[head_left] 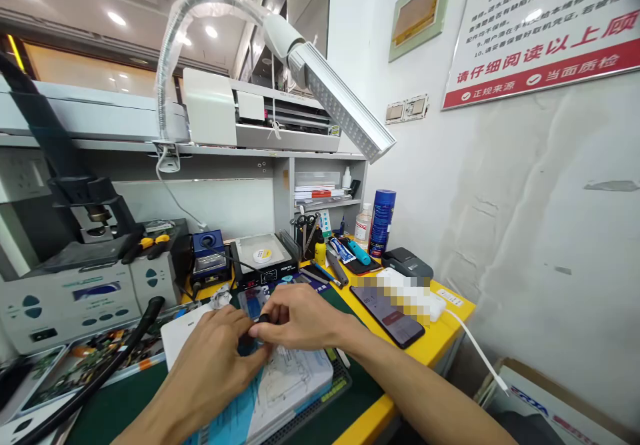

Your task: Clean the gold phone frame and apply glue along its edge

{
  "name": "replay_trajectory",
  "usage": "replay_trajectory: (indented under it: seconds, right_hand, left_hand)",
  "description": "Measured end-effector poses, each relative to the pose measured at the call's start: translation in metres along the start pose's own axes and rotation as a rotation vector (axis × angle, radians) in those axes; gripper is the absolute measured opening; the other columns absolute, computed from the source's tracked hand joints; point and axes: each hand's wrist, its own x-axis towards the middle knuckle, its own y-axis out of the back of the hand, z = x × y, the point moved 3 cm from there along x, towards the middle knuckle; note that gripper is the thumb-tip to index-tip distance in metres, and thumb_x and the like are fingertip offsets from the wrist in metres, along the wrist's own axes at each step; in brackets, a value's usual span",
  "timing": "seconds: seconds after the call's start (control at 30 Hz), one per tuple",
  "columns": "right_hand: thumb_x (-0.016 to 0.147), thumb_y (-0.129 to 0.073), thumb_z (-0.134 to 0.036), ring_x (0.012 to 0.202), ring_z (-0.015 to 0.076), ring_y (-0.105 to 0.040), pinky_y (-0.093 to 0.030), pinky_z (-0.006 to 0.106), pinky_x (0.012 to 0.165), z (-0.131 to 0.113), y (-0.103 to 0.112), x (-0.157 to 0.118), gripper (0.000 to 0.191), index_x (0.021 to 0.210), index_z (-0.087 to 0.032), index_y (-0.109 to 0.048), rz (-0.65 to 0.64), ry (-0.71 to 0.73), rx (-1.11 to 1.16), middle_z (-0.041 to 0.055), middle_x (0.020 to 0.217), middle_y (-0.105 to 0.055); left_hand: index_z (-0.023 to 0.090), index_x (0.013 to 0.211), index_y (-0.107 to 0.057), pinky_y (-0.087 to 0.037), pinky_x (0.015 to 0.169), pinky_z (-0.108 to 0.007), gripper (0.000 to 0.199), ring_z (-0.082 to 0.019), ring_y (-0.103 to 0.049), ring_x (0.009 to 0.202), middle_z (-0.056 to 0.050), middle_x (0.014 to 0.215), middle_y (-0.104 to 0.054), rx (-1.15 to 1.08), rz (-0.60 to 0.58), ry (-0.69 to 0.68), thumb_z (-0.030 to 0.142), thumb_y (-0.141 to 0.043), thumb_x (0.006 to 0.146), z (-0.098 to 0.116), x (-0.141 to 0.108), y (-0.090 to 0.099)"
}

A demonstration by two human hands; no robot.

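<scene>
My right hand [305,315] is closed, thumb and forefinger pinching a small black piece [263,319] whose kind I cannot make out. Close against it is my left hand [220,345], its fingers curled and meeting the right fingertips; what they grip, if anything, is hidden. Both hands are over a white and blue printed box [297,378], which lies on a dark green mat [363,378]. Just beyond the fingers lies a small clear bag with something blue in it [254,301].
To the right lies a phone [387,315] beside a white power strip [435,305] on the yellow table. A black hose [117,348] crosses the left side near a grey rework station [75,305]. Overhead hangs a lamp [345,101]. Bottles and tools stand at the back.
</scene>
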Motion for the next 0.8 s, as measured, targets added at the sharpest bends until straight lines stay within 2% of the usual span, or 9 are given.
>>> replay_trajectory:
  seconds: [0.13, 0.23, 0.4, 0.57, 0.7, 0.8]
  right_hand:
    - [0.079, -0.083, -0.05, 0.069, 0.0143, -0.058, -0.043, 0.023, 0.063, 0.005, -0.005, 0.0, 0.037, 0.076, -0.017, -0.067, 0.068, 0.042, -0.149, 0.0009, 0.076, -0.062]
    - [0.084, -0.079, -0.05, 0.07, 0.0151, -0.057, -0.04, 0.024, 0.062, 0.007, -0.006, 0.0, 0.039, 0.072, -0.018, -0.062, 0.055, 0.049, -0.222, 0.0004, 0.073, -0.06]
    - [0.089, -0.076, -0.042, 0.062, 0.0126, -0.05, -0.035, 0.024, 0.059, 0.002, -0.007, -0.001, 0.038, 0.067, -0.019, -0.056, 0.003, 0.039, -0.234, -0.0026, 0.065, -0.055]
    - [0.092, -0.073, -0.035, 0.063, 0.0131, -0.05, -0.034, 0.024, 0.059, -0.001, -0.006, -0.002, 0.035, 0.066, -0.019, -0.056, -0.021, 0.038, -0.233, -0.0024, 0.065, -0.055]
    - [0.095, -0.067, -0.03, 0.066, 0.0132, -0.052, -0.038, 0.023, 0.063, -0.004, -0.006, -0.005, 0.021, 0.077, -0.018, -0.067, -0.069, 0.094, -0.18, -0.002, 0.068, -0.059]
    - [0.095, -0.065, -0.029, 0.063, 0.0123, -0.053, -0.038, 0.022, 0.061, -0.007, -0.005, -0.006, 0.014, 0.091, -0.018, -0.074, -0.084, 0.082, -0.124, -0.0032, 0.066, -0.058]
  left_hand:
    - [0.025, 0.064, -0.048, -0.037, 0.07, -0.037, 0.027, -0.03, -0.061, 0.079, -0.004, 0.07, -0.062, 0.095, 0.072, -0.013, 0.033, -0.054, 0.088, -0.001, 0.002, -0.007]
    - [0.025, 0.065, -0.048, -0.036, 0.07, -0.038, 0.025, -0.03, -0.061, 0.077, -0.005, 0.069, -0.062, 0.128, 0.082, 0.001, 0.033, -0.054, 0.088, -0.002, 0.002, -0.01]
    - [0.026, 0.065, -0.044, -0.035, 0.068, -0.037, 0.027, -0.029, -0.06, 0.075, -0.005, 0.071, -0.061, 0.111, 0.083, 0.001, 0.034, -0.052, 0.09, -0.003, 0.0, -0.014]
    - [0.026, 0.067, -0.046, -0.035, 0.066, -0.036, 0.024, -0.028, -0.06, 0.075, -0.005, 0.073, -0.062, 0.014, 0.079, 0.023, 0.032, -0.051, 0.09, -0.004, 0.0, -0.015]
    - [0.025, 0.072, -0.057, -0.038, 0.068, -0.035, 0.022, -0.027, -0.063, 0.082, -0.005, 0.081, -0.068, -0.109, 0.035, -0.001, 0.029, -0.048, 0.092, -0.005, 0.0, -0.013]
    - [0.025, 0.076, -0.06, -0.038, 0.07, -0.036, 0.021, -0.027, -0.063, 0.083, -0.004, 0.081, -0.068, -0.099, 0.04, -0.028, 0.027, -0.048, 0.092, -0.004, -0.001, -0.009]
